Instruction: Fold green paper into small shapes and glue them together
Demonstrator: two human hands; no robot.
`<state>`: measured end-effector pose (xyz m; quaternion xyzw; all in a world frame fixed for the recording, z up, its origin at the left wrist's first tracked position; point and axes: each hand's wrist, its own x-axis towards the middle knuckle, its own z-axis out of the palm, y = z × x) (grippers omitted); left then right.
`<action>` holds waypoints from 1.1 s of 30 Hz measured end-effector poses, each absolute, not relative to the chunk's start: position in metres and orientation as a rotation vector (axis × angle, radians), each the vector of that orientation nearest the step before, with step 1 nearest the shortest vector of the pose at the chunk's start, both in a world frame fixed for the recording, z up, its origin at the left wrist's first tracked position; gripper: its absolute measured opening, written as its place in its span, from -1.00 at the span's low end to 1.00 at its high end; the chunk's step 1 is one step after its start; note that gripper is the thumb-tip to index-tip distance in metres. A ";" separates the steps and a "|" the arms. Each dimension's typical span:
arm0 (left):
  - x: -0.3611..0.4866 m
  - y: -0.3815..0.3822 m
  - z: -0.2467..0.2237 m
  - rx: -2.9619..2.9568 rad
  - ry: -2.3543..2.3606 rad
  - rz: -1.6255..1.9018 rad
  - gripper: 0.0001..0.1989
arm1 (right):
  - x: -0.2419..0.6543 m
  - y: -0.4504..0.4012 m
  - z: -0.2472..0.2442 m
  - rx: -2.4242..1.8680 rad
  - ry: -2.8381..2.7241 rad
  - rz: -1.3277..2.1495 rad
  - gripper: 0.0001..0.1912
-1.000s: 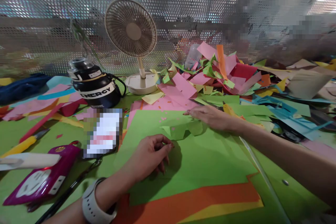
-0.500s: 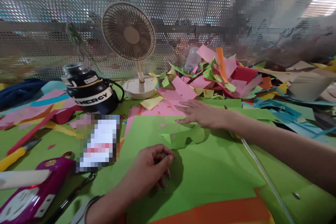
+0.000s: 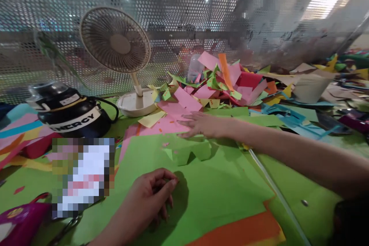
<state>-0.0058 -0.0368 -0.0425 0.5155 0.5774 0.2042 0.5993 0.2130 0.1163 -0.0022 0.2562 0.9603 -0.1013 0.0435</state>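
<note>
My left hand point(image 3: 152, 196) is over the large green paper sheets point(image 3: 219, 184), fingers curled and thumb near the index fingertip; anything pinched there is too small to make out. My right hand point(image 3: 198, 124) is spread palm down at the top edge of the green sheets, beside pink paper point(image 3: 150, 127). Just below it lies a folded green paper piece with a notch point(image 3: 187, 152). Small pink bits lie around that piece. Orange paper point(image 3: 239, 230) shows under the bottom edge of the green stack.
A white fan point(image 3: 137, 104) and a black bottle point(image 3: 75, 113) stand behind at left. Colourful scraps point(image 3: 213, 84) are heaped behind my right hand. A blurred-out phone-like object point(image 3: 86, 177) and a purple item point(image 3: 25, 221) lie at left; a clear strip point(image 3: 276, 192) lies right.
The view has turned to the right, so the fan, bottle and sheets appear farther left. Both hands keep nearly the same pose over the paper.
</note>
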 end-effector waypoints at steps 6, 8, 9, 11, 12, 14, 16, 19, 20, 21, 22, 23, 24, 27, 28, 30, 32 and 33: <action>-0.007 -0.035 -0.031 1.263 1.362 0.538 -0.63 | 0.243 0.077 0.018 0.994 3.004 -1.058 -0.17; -0.007 -0.034 -0.028 1.278 1.376 0.559 -0.63 | 0.247 0.058 0.018 1.030 2.952 -1.450 -0.21; -0.007 -0.033 -0.027 1.280 1.380 0.567 -0.63 | 0.246 0.049 0.016 1.067 2.895 -1.650 -0.24; -0.008 -0.032 -0.025 1.287 1.378 0.577 -0.62 | 0.243 0.036 0.013 1.151 2.741 -1.977 -0.30; -0.008 -0.031 -0.025 1.289 1.375 0.582 -0.62 | 0.241 0.031 0.012 1.192 2.678 -2.087 -0.33; -0.010 -0.029 -0.024 1.289 1.377 0.596 -0.61 | 0.236 0.026 0.009 1.255 2.628 -2.196 -0.39; -0.010 -0.027 -0.023 1.281 1.389 0.604 -0.60 | 0.233 0.025 0.006 1.288 2.693 -2.171 -0.44; -0.010 -0.026 -0.021 1.250 1.403 0.595 -0.60 | 0.230 0.029 0.001 1.308 2.939 -1.840 -0.43; -0.009 -0.026 -0.021 1.241 1.404 0.592 -0.60 | 0.228 0.031 -0.001 1.322 3.009 -1.688 -0.42; -0.009 -0.026 -0.021 1.235 1.402 0.591 -0.60 | 0.227 0.033 -0.003 1.333 3.055 -1.552 -0.41; -0.009 -0.026 -0.021 1.231 1.398 0.597 -0.60 | 0.225 0.035 -0.005 1.338 3.079 -1.445 -0.39; -0.009 -0.027 -0.022 1.230 1.398 0.603 -0.61 | 0.224 0.037 -0.007 1.337 3.089 -1.370 -0.37; -0.009 -0.027 -0.022 1.228 1.402 0.608 -0.62 | 0.222 0.038 -0.008 1.329 3.093 -1.311 -0.35; -0.010 -0.028 -0.025 1.221 1.407 0.623 -0.67 | 0.216 0.041 -0.010 1.303 3.092 -1.165 -0.31; -0.010 -0.028 -0.025 1.219 1.406 0.626 -0.69 | 0.214 0.041 -0.010 1.307 3.087 -1.123 -0.30; -0.009 -0.028 -0.026 1.213 1.402 0.636 -0.74 | 0.212 0.042 -0.011 1.324 3.073 -1.077 -0.29; -0.008 -0.028 -0.025 1.202 1.407 0.646 -0.78 | 0.210 0.044 -0.011 1.350 3.049 -1.080 -0.28; -0.008 -0.028 -0.025 1.197 1.411 0.651 -0.80 | 0.209 0.045 -0.012 1.359 3.036 -1.095 -0.27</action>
